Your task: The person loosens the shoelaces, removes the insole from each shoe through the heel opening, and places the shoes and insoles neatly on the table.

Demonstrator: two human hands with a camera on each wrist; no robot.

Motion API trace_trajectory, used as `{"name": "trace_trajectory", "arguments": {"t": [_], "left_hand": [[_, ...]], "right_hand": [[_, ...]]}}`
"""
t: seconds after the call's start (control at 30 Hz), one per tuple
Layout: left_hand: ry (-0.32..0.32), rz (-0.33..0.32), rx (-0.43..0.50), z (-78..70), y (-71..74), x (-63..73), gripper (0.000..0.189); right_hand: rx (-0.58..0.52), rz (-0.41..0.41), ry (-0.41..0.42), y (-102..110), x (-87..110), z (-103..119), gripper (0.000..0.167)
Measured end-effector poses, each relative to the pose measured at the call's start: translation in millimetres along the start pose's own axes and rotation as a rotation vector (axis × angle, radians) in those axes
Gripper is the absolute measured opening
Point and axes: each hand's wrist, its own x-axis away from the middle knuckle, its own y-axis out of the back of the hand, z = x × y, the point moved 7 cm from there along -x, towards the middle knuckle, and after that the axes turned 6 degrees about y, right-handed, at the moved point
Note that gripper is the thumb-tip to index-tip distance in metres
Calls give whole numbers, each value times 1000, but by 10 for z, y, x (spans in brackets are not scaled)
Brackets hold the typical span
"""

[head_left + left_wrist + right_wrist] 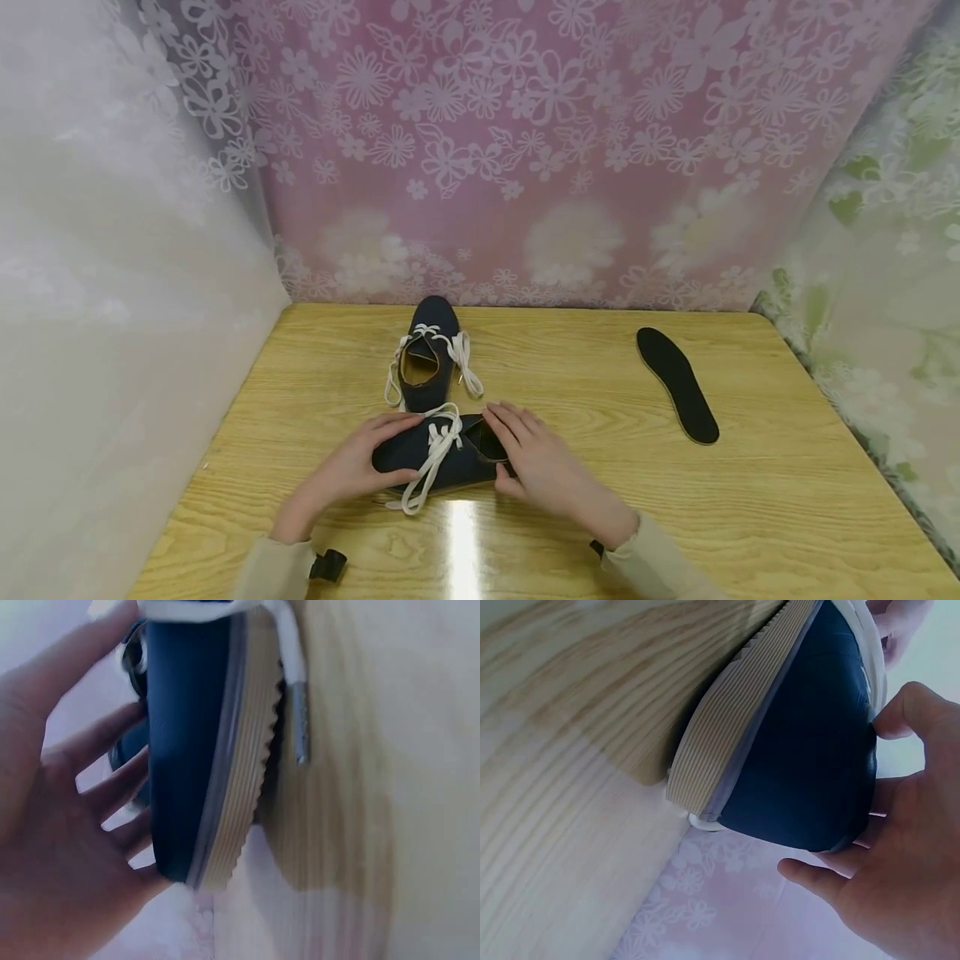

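Observation:
A navy sneaker point(463, 468) with white laces point(435, 467) lies sideways near the front of the table, its toe toward the left. My left hand point(347, 468) grips the toe end, thumb on the near side and fingers on the far side. At the heel, my right hand point(546, 468) holds the collar, with the thumb on the near side. The ribbed cream sole point(238, 765) faces the tabletop in the left wrist view. Just behind, the matching sneaker point(435, 313) points its toe to the back. Part of the held heel is hidden by my right hand.
A black insole point(678, 385) lies by itself on the right part of the wooden table point(570, 358). Floral curtains point(510, 167) hang behind the table and along both sides. Loose lace loops point(467, 367) trail from the rear sneaker.

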Motion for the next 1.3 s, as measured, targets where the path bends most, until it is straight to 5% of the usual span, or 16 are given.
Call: {"name": "trace_trajectory", "arguments": {"t": [0.37, 0.8, 1.3], "left_hand": [[24, -14, -67, -188, -164, -83, 71], [-47, 63, -176, -540, -450, -318, 79], [-35, 117, -242, -705, -717, -601, 80]], "right_hand": [[-53, -9, -84, 48, 129, -164, 76], [11, -45, -153, 190, 408, -410, 76], [-1, -7, -263, 180, 663, -676, 73]]}}
